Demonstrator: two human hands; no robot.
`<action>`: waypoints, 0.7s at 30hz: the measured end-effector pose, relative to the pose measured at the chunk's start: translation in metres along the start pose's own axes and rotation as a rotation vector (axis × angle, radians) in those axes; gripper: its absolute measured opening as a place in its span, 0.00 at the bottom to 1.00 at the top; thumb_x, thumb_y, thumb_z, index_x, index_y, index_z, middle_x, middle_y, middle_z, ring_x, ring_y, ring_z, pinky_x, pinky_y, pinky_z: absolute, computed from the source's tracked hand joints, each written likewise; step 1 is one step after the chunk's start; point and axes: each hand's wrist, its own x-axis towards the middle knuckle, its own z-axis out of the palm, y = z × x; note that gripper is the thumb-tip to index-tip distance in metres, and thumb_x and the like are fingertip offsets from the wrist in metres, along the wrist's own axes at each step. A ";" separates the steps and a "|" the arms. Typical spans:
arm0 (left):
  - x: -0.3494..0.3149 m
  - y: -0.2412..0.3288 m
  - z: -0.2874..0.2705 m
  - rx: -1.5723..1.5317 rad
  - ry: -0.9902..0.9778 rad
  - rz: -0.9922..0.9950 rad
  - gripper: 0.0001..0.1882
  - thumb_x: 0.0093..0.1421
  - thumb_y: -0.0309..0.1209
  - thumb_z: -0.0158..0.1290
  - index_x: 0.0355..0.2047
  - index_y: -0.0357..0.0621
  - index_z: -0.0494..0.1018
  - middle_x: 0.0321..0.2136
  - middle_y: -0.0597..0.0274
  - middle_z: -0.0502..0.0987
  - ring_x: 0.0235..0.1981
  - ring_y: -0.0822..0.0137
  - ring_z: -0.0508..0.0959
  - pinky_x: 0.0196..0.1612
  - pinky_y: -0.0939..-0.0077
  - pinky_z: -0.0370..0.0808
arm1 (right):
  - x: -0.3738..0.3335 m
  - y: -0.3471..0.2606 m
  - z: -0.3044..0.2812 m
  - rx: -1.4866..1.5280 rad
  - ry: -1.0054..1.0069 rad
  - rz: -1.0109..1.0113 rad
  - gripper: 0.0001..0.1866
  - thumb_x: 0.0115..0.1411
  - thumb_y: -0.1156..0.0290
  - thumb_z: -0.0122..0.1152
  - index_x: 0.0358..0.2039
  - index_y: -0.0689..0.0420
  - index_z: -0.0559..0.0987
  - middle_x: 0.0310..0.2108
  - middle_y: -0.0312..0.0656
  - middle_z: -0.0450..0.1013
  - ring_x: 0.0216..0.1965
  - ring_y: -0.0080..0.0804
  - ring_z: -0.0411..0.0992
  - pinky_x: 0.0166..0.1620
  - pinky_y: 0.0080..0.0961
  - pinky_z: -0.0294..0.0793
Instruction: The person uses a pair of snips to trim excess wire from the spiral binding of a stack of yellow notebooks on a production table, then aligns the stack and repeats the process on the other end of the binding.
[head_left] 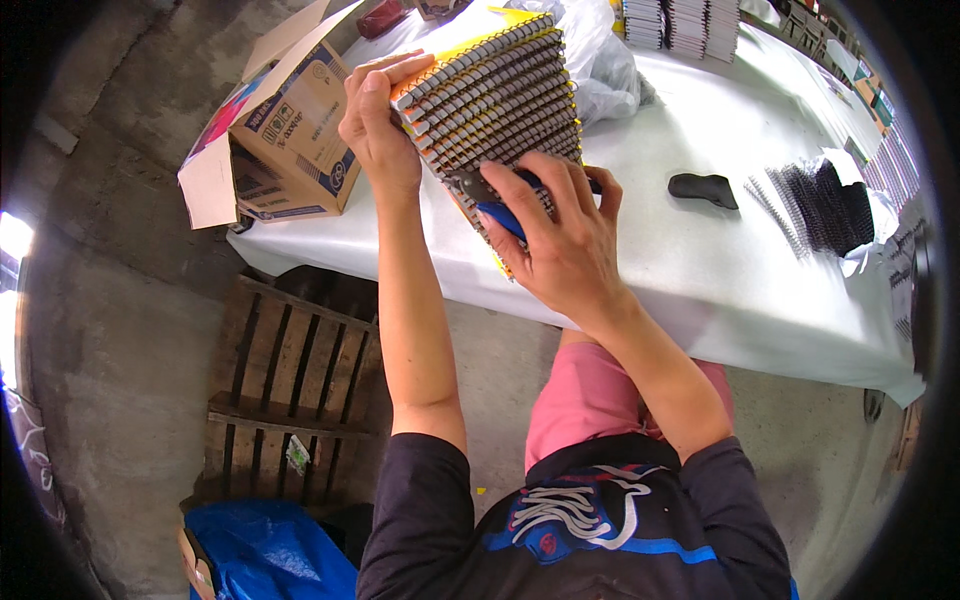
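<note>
Near left: crumpled blue plastic sheeting (270, 550); grey concrete floor (490, 370); brown slatted wooden pallet (275, 440). Table draped in glossy white cloth (660, 275) spans the middle. Over its near edge, a tilted stack of wire-bound books (490, 90), edges yellow-orange: left hand (385, 125) has fingers clamped on its left end; right hand (575, 230) has fingers wrapped round blue-handled metal pliers (507, 217), against the bindings. Right: black wire coils (835, 205). Far left: open brown cardboard box (295, 145), contents hidden. Far: crumpled clear plastic bag (608, 75).
</note>
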 end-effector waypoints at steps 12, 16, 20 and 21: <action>0.000 0.001 -0.001 0.014 -0.012 0.048 0.24 0.64 0.37 0.36 0.30 0.32 0.79 0.33 0.55 0.78 0.41 0.65 0.71 0.47 0.72 0.66 | 0.016 -0.001 -0.013 0.811 -0.359 0.376 0.11 0.58 0.63 0.59 0.39 0.52 0.74 0.29 0.35 0.69 0.25 0.30 0.73 0.27 0.28 0.71; -0.001 0.001 0.001 0.026 -0.020 0.080 0.24 0.64 0.36 0.36 0.29 0.32 0.79 0.33 0.55 0.78 0.40 0.65 0.71 0.47 0.72 0.66 | 0.018 -0.012 -0.025 1.544 -0.579 0.970 0.12 0.64 0.60 0.51 0.40 0.55 0.70 0.27 0.35 0.69 0.23 0.20 0.72 0.20 0.17 0.72; -0.001 0.000 0.003 0.023 -0.022 0.081 0.24 0.64 0.36 0.36 0.29 0.32 0.79 0.33 0.55 0.78 0.41 0.65 0.71 0.47 0.71 0.66 | 0.013 -0.018 -0.020 1.434 -0.490 0.917 0.13 0.63 0.61 0.52 0.42 0.56 0.70 0.27 0.38 0.69 0.22 0.24 0.71 0.22 0.22 0.71; -0.001 0.001 0.001 0.033 -0.025 0.087 0.24 0.64 0.35 0.36 0.29 0.32 0.79 0.33 0.55 0.78 0.41 0.65 0.71 0.47 0.71 0.66 | 0.009 -0.022 -0.017 1.303 -0.464 0.824 0.13 0.63 0.62 0.53 0.43 0.57 0.70 0.29 0.38 0.69 0.23 0.26 0.72 0.22 0.23 0.72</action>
